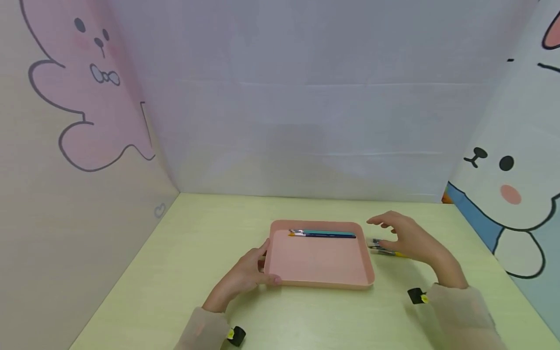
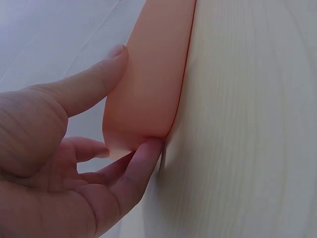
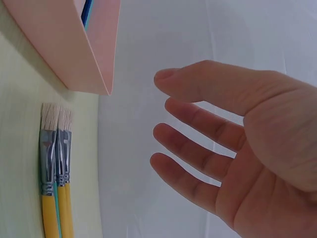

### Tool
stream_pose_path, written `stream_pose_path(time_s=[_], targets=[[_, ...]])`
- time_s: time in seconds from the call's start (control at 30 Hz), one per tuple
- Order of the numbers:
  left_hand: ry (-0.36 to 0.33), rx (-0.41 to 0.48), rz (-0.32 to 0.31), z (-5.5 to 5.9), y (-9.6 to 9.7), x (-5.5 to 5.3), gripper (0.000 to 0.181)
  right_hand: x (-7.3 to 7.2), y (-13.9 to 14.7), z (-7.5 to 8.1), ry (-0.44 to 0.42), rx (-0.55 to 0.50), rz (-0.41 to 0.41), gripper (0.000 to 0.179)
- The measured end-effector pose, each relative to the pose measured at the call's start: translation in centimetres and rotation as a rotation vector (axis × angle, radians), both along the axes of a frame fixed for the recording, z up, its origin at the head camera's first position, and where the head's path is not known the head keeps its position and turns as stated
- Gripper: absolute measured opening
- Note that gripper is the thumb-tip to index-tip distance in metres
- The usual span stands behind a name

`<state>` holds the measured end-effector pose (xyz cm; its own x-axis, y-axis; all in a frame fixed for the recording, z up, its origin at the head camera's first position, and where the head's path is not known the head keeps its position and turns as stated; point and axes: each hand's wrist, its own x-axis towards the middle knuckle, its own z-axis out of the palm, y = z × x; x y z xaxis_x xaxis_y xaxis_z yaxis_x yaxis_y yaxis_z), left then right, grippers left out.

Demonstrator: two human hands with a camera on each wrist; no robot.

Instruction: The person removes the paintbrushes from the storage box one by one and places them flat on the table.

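A shallow pink tray [image 1: 321, 265] lies on the table. Inside it, near the far edge, are slim paintbrushes [image 1: 325, 236], with teal and dark blue handles. My left hand [image 1: 246, 273] grips the tray's near left corner, its thumb and fingers spread round the outer wall [image 2: 148, 74]. To the right of the tray my right hand [image 1: 411, 238] hovers with loosely bent fingers, holding nothing. Below it on the table lie flat paintbrushes [image 3: 57, 163] with pale bristles, metal ferrules and yellow and teal handles. In the head view that hand partly hides them.
The pale wood-grain table [image 1: 210, 233] meets a plain light backdrop [image 1: 306, 121] behind the tray. Side panels with a pink cartoon animal [image 1: 96, 97] and a white one [image 1: 494, 194] stand left and right.
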<state>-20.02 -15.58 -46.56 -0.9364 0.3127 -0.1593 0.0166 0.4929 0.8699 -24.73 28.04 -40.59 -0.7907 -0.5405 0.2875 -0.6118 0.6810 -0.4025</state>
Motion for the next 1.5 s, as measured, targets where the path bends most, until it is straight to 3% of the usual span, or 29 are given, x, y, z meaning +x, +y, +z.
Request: stream_pose_path(time_s=[0.4, 0.57, 0.67, 0.93, 1.33, 1.5], targets=[[0.020, 0.000, -0.025, 0.2, 0.3, 0.0, 0.113, 0.5, -2.0, 0.2, -0.009, -0.008, 0.061, 0.054], [0.031, -0.003, -0.031, 0.4, 0.4, 0.0, 0.112, 0.1, -3.5, 0.1, -0.011, -0.007, 0.090, 0.044], [0.030, -0.006, -0.027, 0.5, 0.5, 0.0, 0.113, -0.4, -4.5, 0.4, -0.004, 0.008, 0.119, 0.040], [0.017, -0.013, -0.019, 0.3, 0.5, 0.0, 0.112, -2.5, -6.9, 1.2, -0.174, 0.114, 0.134, 0.052], [0.012, -0.004, -0.014, 0.2, 0.5, 0.2, 0.113, -5.3, -9.3, 0.2, -0.320, 0.178, 0.197, 0.054], [0.007, 0.003, -0.013, 0.1, 0.3, 0.1, 0.113, -6.2, -10.0, -0.5, -0.331, 0.210, 0.251, 0.053]])
